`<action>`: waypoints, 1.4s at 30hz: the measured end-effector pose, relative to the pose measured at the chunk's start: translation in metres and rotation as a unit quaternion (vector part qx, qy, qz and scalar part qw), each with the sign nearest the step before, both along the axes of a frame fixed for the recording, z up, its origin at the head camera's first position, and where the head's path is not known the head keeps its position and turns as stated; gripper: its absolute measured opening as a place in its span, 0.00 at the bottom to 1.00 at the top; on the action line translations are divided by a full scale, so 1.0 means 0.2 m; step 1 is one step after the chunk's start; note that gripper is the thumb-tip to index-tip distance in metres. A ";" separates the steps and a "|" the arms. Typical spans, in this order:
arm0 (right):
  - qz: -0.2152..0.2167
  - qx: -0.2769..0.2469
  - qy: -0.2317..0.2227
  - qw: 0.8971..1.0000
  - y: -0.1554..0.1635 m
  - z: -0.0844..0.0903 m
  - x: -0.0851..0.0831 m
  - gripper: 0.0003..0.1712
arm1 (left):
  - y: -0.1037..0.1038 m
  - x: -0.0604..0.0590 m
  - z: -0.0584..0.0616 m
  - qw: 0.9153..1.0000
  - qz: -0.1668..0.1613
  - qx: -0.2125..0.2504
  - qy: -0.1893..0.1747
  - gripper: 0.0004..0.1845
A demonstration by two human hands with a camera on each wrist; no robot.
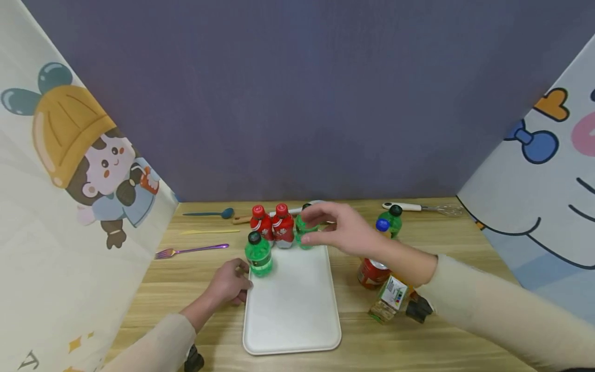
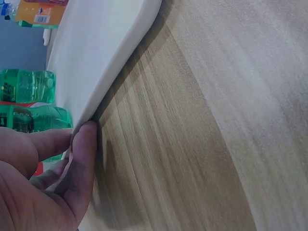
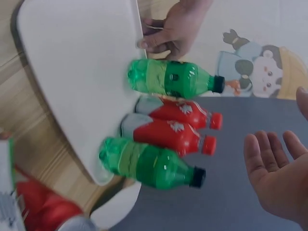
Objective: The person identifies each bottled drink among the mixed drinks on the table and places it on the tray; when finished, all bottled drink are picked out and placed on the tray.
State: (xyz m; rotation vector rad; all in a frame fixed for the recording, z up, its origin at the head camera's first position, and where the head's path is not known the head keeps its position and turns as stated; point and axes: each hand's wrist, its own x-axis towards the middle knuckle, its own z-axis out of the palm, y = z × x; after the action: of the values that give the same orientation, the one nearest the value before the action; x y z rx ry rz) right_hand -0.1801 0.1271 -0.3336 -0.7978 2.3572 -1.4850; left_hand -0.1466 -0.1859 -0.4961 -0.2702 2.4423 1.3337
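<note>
A white tray (image 1: pixel 293 310) lies on a wood-grain counter (image 1: pixel 214 330), its rounded near end toward the viewer. The left hand (image 1: pixel 230 281) pinches the tray's left rim between thumb and fingers. The right hand (image 1: pixel 341 227) is above the far right corner, fingers spread in a loose curve, holding nothing and apart from the bottles.

Four capped bottles stand upright at the tray's far end: a clear green bottle (image 1: pixel 259 256) by the left rim, two red bottles (image 1: pixel 283 227) side by side, and a second green bottle (image 1: pixel 304 230) partly behind the right hand. How full they are cannot be told.

White tray surface shows from the middle to the near rim; bare wood runs between the right rim and a red can (image 1: pixel 372 274). Beside the can are a carton (image 1: pixel 390 298), a blue-capped bottle (image 1: pixel 383 225) and a third green bottle (image 1: pixel 394 222).

The red bottles bear a pale leaf-like mark; the blue-capped bottle, orange in the left wrist view, has a barcode. Lettering is too small to read.
</note>
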 end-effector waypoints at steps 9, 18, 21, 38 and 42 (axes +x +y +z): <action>-0.043 0.004 0.050 0.998 0.23 0.05 0.08 0.26 | 0.00 0.00 0.00 1.000 -0.001 0.007 0.008 0.20; -0.102 0.039 0.078 0.991 0.44 0.05 0.16 0.22 | 0.00 -0.01 0.01 1.000 -0.005 -0.006 -0.001 0.21; -0.116 0.042 0.082 0.989 0.49 0.05 0.19 0.21 | 0.00 -0.01 0.01 1.000 -0.007 -0.009 0.000 0.21; -0.176 0.091 0.033 0.980 0.79 -0.06 0.34 0.27 | 0.00 0.01 -0.01 1.000 0.000 -0.007 0.003 0.21; -0.188 0.105 0.021 0.976 0.85 -0.08 0.35 0.30 | -0.01 0.00 -0.02 1.000 0.005 -0.005 0.003 0.21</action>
State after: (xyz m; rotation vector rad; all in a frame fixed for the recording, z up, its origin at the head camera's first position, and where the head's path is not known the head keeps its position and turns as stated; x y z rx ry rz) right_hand -0.1097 0.2967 -0.3498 -0.3483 2.7534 -1.3178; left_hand -0.1465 -0.1876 -0.4999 -0.2808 2.4551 1.3288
